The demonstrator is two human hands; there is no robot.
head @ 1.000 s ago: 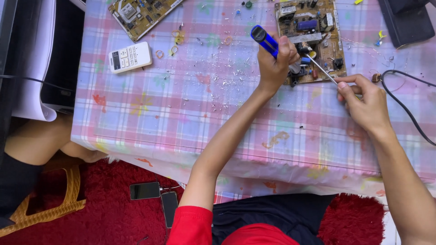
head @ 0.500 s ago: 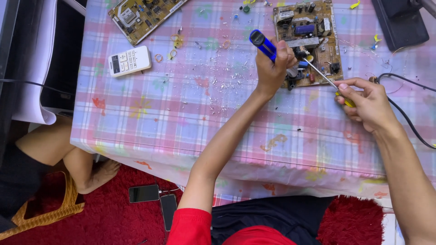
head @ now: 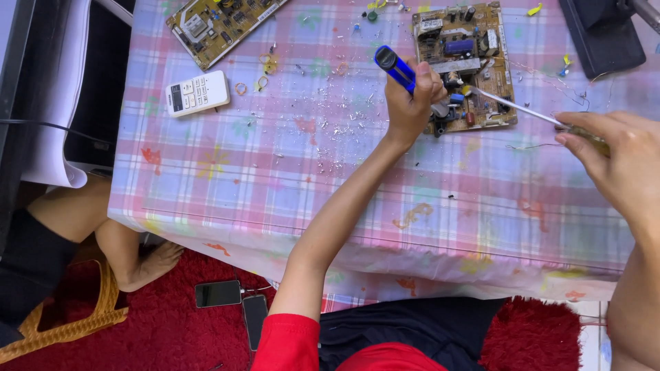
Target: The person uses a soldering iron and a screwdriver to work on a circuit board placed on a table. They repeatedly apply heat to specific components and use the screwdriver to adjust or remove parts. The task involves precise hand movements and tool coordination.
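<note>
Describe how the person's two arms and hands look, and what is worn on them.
Both hands, the left hand and the right hand, are bare: no gloves, rings or watch can be seen. Both forearms are uncovered too. A short red sleeve covers the left upper arm. The right arm leaves the picture before any sleeve shows.

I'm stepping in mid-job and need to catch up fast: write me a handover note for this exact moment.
Left hand: closed around a blue-handled tool, its working end down on the near circuit board.
Right hand: pinching a thin metal rod whose tip meets the same board.
Second circuit board lies apart at the far left edge, a white remote near it.
Done: metal scraps litter the checked tablecloth, so some work is behind.
Left: both tools remain on the board; how far along it is cannot be told.
</note>
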